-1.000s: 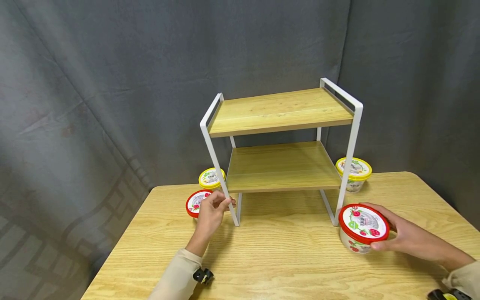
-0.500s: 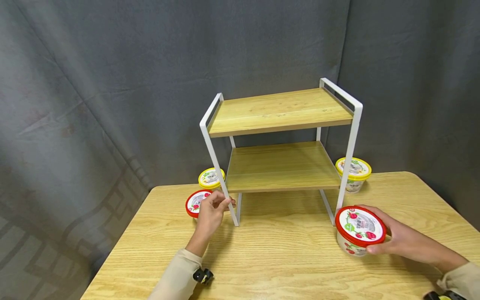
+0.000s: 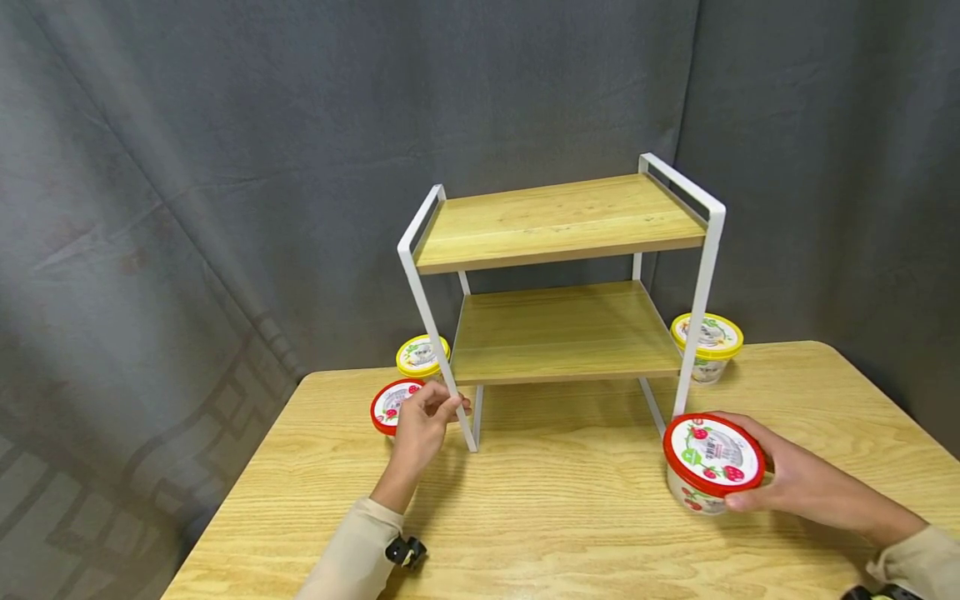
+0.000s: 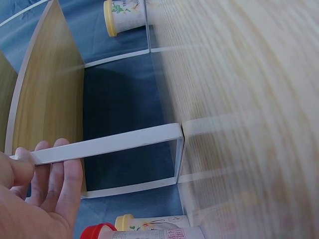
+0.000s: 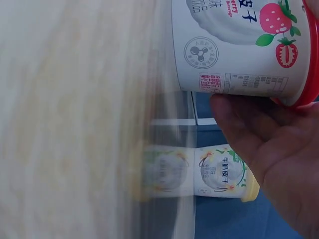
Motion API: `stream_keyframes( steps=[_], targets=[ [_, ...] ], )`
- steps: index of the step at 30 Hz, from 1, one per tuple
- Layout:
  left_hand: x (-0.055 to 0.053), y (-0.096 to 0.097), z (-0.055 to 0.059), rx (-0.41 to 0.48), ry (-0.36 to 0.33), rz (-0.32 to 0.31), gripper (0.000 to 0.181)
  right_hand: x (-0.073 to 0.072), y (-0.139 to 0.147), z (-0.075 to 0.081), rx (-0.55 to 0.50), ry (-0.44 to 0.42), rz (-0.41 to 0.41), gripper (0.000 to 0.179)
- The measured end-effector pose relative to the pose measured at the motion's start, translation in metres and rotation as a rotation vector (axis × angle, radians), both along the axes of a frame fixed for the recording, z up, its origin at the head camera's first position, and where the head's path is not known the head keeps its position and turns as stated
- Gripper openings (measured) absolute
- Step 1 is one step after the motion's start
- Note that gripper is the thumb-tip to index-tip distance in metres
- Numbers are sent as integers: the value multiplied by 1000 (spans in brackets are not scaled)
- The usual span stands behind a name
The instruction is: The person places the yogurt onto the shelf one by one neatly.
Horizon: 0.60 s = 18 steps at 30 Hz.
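Note:
My left hand [image 3: 422,423] grips the front left leg [image 4: 104,147] of a white-framed shelf rack [image 3: 562,221], thumb on one side and fingers on the other. A tub with a red lid [image 3: 395,402] and strawberry print stands just left of that hand, partly hidden by it. In my right hand [image 3: 783,475] is a second red-lidded strawberry tub [image 3: 712,458], held from its right side in front of the rack's right leg. The right wrist view shows this tub's printed wall [image 5: 239,50] with my fingers [image 5: 237,119] against it.
Behind the left red tub stands a yellow-lidded tub [image 3: 422,357]. Another yellow-lidded tub [image 3: 707,346] stands behind the rack's right side. The rack has two wooden shelves on a wood-grain table [image 3: 540,525]. A grey curtain [image 3: 525,92] hangs behind.
My right hand has carried the red-lidded tub slightly left and towards me. The left hand keeps its grip on the rack's leg, and the other tubs stay where they were.

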State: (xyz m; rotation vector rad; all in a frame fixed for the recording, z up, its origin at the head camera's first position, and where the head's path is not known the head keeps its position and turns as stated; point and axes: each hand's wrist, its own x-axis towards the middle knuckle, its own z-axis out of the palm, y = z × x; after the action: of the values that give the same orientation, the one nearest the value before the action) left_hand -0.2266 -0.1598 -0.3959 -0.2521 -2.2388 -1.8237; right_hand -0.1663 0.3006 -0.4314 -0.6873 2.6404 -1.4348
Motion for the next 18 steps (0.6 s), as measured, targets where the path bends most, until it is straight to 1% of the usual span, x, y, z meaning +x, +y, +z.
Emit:
stream_keyframes(
  steps=[3, 6, 12, 18],
  targets=[
    [0, 0, -1, -2, 2, 0, 7, 0, -2, -1, 24, 38, -10, 83],
    [0, 0, -1, 4, -7, 0, 6, 1, -4, -2, 24, 54, -3, 83],
    [0, 0, -2, 3, -5, -10, 7, 2, -7, -3, -21, 42, 16, 83],
    [1, 0, -1, -14, 1, -2, 7, 2, -15, -1, -51, 21, 9, 86]
  ],
)
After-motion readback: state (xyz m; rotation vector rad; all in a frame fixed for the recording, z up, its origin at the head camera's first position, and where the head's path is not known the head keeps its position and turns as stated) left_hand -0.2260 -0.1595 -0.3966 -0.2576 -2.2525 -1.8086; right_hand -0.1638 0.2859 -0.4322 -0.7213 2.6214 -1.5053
